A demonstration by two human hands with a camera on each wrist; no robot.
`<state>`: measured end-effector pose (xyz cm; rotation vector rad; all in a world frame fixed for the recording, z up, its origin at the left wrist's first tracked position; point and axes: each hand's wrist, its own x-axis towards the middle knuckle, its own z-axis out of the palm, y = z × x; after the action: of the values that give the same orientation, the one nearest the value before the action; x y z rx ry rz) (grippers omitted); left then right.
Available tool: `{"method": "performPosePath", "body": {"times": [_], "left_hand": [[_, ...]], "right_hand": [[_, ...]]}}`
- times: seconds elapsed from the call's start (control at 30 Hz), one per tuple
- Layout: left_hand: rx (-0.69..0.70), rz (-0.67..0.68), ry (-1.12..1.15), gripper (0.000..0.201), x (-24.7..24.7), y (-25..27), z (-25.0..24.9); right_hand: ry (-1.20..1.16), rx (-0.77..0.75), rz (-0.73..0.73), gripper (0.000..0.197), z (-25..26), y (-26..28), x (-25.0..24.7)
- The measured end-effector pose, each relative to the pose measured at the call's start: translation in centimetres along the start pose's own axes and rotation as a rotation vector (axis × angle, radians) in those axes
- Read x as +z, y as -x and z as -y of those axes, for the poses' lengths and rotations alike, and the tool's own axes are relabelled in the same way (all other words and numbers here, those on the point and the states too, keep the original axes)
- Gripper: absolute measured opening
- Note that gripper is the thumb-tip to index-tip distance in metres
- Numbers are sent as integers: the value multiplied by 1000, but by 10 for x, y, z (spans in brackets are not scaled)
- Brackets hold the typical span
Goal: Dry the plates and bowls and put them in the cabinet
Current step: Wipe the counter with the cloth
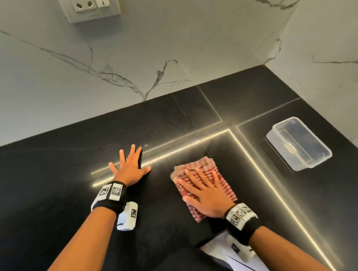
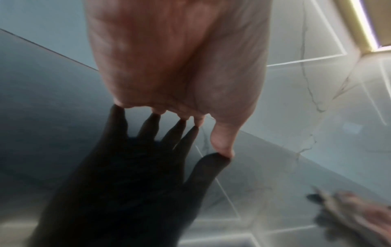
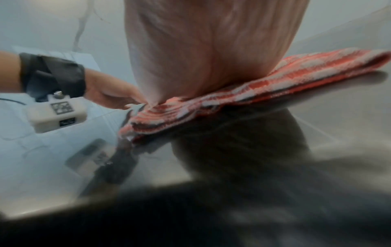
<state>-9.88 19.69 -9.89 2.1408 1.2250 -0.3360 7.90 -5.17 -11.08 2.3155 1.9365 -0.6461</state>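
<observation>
I had my right hand (image 1: pixel 204 195) flat, fingers straight, on the folded checked cloth (image 1: pixel 223 179), and my left hand (image 1: pixel 129 167) spread on the black counter (image 1: pixel 47 180). No plates or bowls showed, so drying looked unstarted; next I'd need to grip the cloth and find a dish

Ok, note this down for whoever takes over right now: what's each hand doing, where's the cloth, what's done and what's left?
Left hand: open, flat on the black counter, holding nothing.
Right hand: open, pressing flat on the folded red-striped cloth.
Clear plastic container sits to the right of the cloth.
No plates, bowls or cabinet in view, so progress can't be judged.
Left, as far as visible: find the dishes, dry them, put them away.
</observation>
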Motion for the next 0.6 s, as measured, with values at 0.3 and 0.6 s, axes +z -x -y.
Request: {"method": "performPosePath", "body": {"times": [0.3,0.6], "left_hand": [[46,-25,-67,76,11,17,35],[61,-38,-67,76,13,18,36]], "right_hand": [[-244,480,22,62,-36,7,-9],[-44,30,-15,65,100,3,27]]}}
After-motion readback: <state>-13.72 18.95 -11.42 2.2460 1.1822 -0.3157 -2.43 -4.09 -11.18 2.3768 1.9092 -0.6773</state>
